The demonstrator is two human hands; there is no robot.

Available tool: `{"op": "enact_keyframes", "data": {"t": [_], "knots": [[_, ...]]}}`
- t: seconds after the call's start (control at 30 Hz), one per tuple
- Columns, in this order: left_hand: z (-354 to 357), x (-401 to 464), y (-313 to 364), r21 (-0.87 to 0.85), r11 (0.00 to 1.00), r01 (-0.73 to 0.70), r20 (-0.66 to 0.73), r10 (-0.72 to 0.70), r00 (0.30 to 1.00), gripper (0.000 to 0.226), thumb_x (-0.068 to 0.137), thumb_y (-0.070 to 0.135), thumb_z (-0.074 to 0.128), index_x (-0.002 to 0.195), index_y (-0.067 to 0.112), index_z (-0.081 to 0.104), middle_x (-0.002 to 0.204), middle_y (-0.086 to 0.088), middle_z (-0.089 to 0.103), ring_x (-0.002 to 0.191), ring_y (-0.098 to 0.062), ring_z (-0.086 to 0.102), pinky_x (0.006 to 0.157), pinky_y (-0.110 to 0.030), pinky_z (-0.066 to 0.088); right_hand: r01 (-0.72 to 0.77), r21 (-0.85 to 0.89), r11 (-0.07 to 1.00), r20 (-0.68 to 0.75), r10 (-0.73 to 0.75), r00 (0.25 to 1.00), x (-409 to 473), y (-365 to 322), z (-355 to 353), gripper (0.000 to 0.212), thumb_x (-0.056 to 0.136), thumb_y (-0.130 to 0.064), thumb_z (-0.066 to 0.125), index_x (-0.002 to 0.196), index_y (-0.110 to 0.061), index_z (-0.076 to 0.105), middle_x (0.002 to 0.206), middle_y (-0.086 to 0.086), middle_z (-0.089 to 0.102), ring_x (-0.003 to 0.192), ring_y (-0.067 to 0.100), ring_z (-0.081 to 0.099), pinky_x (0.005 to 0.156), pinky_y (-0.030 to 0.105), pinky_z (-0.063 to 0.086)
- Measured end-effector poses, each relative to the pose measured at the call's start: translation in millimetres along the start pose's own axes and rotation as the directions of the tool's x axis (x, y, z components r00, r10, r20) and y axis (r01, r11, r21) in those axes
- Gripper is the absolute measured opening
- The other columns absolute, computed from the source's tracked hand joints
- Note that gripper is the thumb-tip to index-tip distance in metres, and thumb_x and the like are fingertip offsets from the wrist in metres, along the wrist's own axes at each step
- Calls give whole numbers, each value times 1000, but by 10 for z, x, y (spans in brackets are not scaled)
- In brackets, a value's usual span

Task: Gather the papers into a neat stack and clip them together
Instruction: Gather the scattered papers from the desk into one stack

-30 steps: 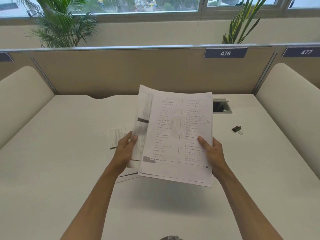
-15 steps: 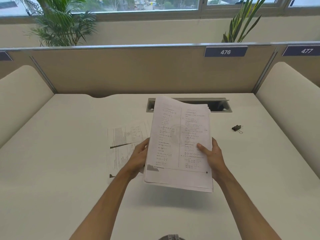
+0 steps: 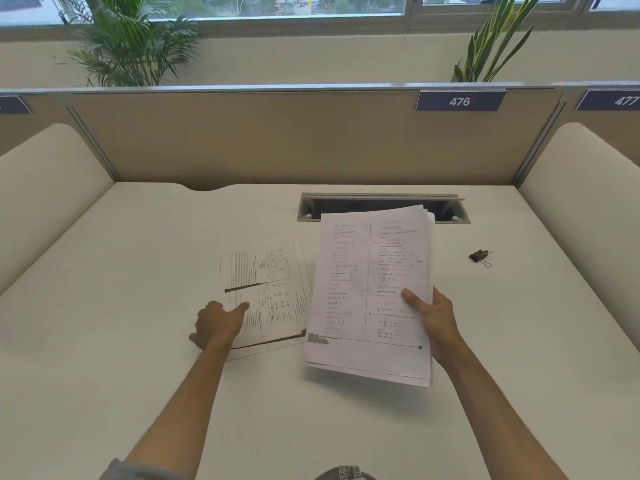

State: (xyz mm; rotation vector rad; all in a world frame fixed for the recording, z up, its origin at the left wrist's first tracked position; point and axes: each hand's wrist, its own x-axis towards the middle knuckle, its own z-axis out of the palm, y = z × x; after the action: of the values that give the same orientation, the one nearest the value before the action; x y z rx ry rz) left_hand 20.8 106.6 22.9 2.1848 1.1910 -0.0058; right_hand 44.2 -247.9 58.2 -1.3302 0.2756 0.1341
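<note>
A stack of printed white papers (image 3: 360,292) hangs tilted above the white desk (image 3: 138,306), held at its right edge by my right hand (image 3: 434,323) with the thumb on top. To its left, a loose printed sheet (image 3: 273,289) lies flat on the desk, with more paper edges showing under it. My left hand (image 3: 216,322) rests on that sheet's left edge, index finger stretched onto the print. A small black binder clip (image 3: 479,256) lies on the desk to the right, apart from both hands.
An open cable slot (image 3: 346,206) is set into the desk behind the papers. A tan partition (image 3: 311,140) with number plates 476 and 477 closes the back, and padded cream dividers stand at both sides. Plants stand behind the partition.
My left hand let go of the held stack and dropped left onto the loose sheet on the desk. The stack now hangs from my right hand alone, slightly to the right.
</note>
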Motion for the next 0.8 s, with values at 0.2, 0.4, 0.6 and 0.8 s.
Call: {"op": "enact_keyframes", "data": {"t": [0.2, 0.4, 0.6, 0.8], "knots": [[95, 102, -49, 104, 991, 87, -11, -86, 996, 84, 67, 57, 79, 123, 1, 51, 134, -21, 43, 127, -38, 39, 103, -50, 31, -16, -4, 1000, -6, 16, 1000, -21, 10, -8, 29, 91, -11, 66, 119, -8, 64, 107, 12, 73, 87, 26, 74, 66, 39, 62], [162, 66, -65, 149, 986, 79, -68, -70, 995, 83, 68, 50, 81, 125, 0, 48, 135, -20, 41, 130, -36, 35, 103, -50, 31, -15, -29, 999, -14, 15, 1000, -37, 6, -61, 32, 91, -13, 66, 122, -8, 62, 110, 12, 73, 92, 29, 73, 71, 42, 62], [170, 91, 7, -4, 998, 68, -6, -68, 998, 84, 67, 34, 87, 127, -3, 42, 133, -23, 50, 124, -41, 48, 100, -51, 41, -10, -23, 1000, -23, 9, 1000, -47, -12, -46, 29, 91, -12, 66, 119, -7, 63, 106, 10, 74, 88, 25, 74, 68, 39, 62], [136, 0, 31, -172, 985, -29, 102, 47, 994, 33, 76, 17, 79, 103, 9, 62, 129, -20, 60, 118, -40, 56, 97, -45, 45, -9, -12, 1000, -6, 9, 1000, -37, -50, 1, 24, 91, -12, 66, 114, -10, 65, 107, 11, 74, 89, 26, 74, 69, 40, 62]]}}
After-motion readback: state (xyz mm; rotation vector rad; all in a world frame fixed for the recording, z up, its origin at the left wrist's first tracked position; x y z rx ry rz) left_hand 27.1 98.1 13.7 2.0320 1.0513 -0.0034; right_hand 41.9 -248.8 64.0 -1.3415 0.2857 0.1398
